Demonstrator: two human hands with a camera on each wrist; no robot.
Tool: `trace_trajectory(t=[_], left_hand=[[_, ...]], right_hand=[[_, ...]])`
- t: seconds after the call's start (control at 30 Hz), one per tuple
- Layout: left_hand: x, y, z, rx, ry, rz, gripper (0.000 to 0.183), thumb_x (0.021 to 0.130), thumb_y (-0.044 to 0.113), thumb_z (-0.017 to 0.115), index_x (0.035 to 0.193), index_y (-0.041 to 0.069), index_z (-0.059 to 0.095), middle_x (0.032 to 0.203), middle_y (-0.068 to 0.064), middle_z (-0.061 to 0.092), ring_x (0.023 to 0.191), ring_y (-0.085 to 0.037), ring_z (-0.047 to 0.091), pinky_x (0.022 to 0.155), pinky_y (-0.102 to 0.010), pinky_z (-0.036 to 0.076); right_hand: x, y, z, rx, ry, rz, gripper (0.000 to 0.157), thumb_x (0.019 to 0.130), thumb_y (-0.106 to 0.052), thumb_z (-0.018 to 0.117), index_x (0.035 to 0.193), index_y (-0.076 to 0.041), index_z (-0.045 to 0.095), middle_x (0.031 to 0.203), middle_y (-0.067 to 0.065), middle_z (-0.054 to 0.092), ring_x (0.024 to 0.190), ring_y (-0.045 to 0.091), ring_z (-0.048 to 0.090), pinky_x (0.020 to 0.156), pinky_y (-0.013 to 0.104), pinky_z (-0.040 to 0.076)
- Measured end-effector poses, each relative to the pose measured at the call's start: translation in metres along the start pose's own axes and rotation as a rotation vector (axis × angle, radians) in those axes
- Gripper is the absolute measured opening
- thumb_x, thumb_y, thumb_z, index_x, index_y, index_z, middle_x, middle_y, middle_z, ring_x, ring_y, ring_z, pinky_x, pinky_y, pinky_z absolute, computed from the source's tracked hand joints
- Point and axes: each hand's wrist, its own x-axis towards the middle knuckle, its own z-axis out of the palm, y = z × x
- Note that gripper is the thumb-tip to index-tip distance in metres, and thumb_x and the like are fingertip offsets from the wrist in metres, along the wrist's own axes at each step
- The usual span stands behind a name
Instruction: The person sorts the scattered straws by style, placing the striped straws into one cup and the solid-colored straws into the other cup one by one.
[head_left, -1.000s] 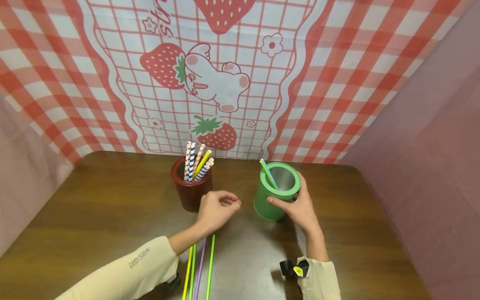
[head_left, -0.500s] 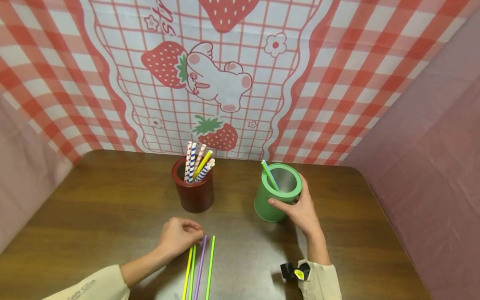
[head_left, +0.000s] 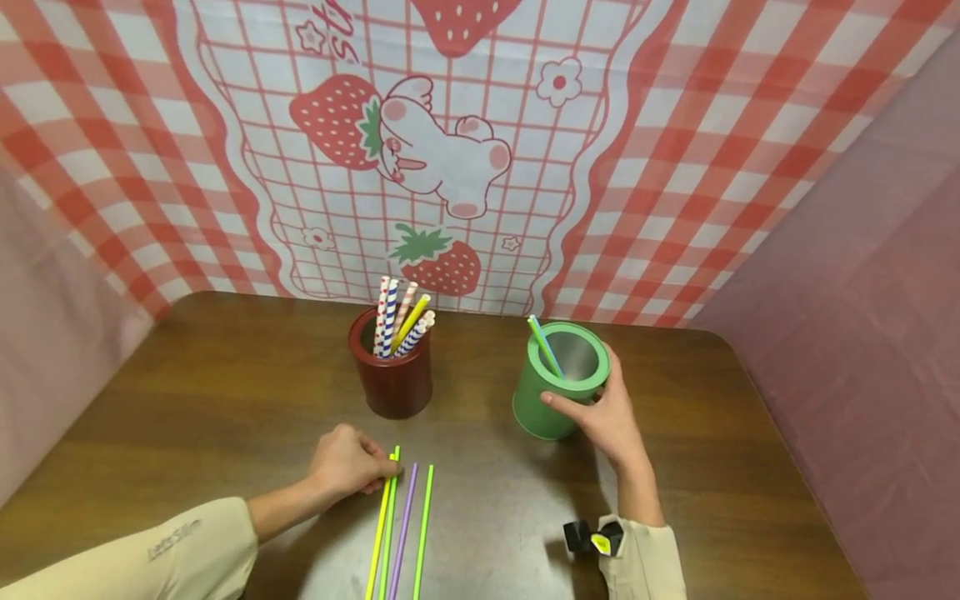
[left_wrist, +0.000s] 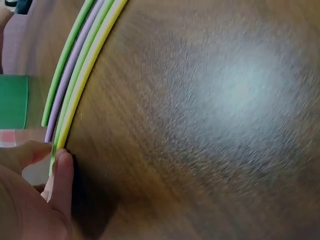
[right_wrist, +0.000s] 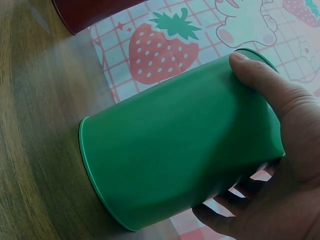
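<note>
In the head view my left hand [head_left: 348, 462] is low over the table, pinching the top ends of a yellow straw [head_left: 379, 533] and a light green straw [head_left: 388, 533] between thumb and fingers. The left wrist view shows the thumb [left_wrist: 35, 150] on one side of this pair. Just right of them lie a purple straw [head_left: 407, 517] and another green straw [head_left: 425, 525], untouched. My right hand [head_left: 611, 417] grips a green can [head_left: 542, 408], thumb on the near side and fingers around the other. A green and a blue straw [head_left: 547, 348] lean inside that upright can.
A dark red can [head_left: 393, 387] stands left of the green one, holding several patterned paper straws and a yellow one [head_left: 411, 323]. Behind the wooden table [head_left: 187, 400] hangs a red checked strawberry cloth [head_left: 442, 158]. A pink cloth [head_left: 862, 333] hangs on the right.
My left hand came down and left from beside the red can to the straws on the table, and now pinches two of them. My right hand stays on the green can.
</note>
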Motion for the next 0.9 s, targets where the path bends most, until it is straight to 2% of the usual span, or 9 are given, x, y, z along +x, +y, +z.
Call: trace_trajectory(t=[0.13,0.3,0.47,0.63,0.7,0.9], left_hand=[[0.005,0.004,0.001,0.115,-0.007,0.074,0.019,0.063,0.021,0.083,0.053,0.017,0.067,0.040,0.007,0.054,0.036,-0.006,0.051,0.047,-0.025,0.040],[0.008,0.008,0.002,0.157,-0.023,0.105,0.022,0.064,0.020,0.083,0.051,0.017,0.065,0.038,0.007,0.052,0.035,-0.006,0.051,0.047,-0.025,0.039],[0.008,0.007,0.000,0.123,-0.058,0.066,0.022,0.064,0.019,0.085,0.053,0.015,0.066,0.040,0.005,0.054,0.036,-0.007,0.053,0.046,-0.024,0.041],[0.007,0.006,-0.005,0.039,-0.074,0.032,0.016,0.066,0.014,0.083,0.058,0.010,0.069,0.043,0.002,0.057,0.037,-0.007,0.054,0.043,-0.022,0.044],[0.008,0.007,-0.007,0.000,-0.073,0.018,0.013,0.067,0.011,0.082,0.060,0.009,0.070,0.045,0.001,0.058,0.038,-0.008,0.055,0.042,-0.023,0.047],[0.008,0.007,-0.008,-0.009,-0.073,0.006,0.012,0.066,0.009,0.081,0.061,0.009,0.071,0.046,0.001,0.059,0.039,-0.008,0.056,0.045,-0.025,0.050]], right_hand=[[0.000,0.001,-0.001,0.005,0.000,0.001,0.102,0.070,-0.011,0.086,0.150,-0.021,0.023,0.140,0.010,0.043,0.124,0.028,0.044,0.099,0.049,0.036],[0.001,0.000,-0.001,0.005,0.003,0.002,0.102,0.070,-0.011,0.086,0.150,-0.021,0.023,0.139,0.010,0.044,0.124,0.028,0.044,0.100,0.048,0.035],[0.001,-0.002,0.000,-0.005,-0.004,0.009,0.104,0.070,-0.012,0.086,0.150,-0.021,0.022,0.138,0.012,0.045,0.124,0.029,0.045,0.101,0.048,0.035],[0.001,-0.002,0.002,0.003,-0.003,0.000,0.102,0.069,-0.010,0.086,0.150,-0.019,0.023,0.136,0.013,0.046,0.123,0.029,0.046,0.101,0.046,0.035],[-0.002,-0.011,0.002,-0.005,-0.005,-0.001,0.102,0.070,-0.009,0.085,0.150,-0.015,0.022,0.137,0.016,0.046,0.123,0.031,0.046,0.100,0.048,0.035],[-0.002,-0.006,0.000,-0.016,-0.001,0.017,0.103,0.070,-0.013,0.086,0.151,-0.019,0.021,0.137,0.014,0.045,0.124,0.030,0.045,0.101,0.048,0.035]])
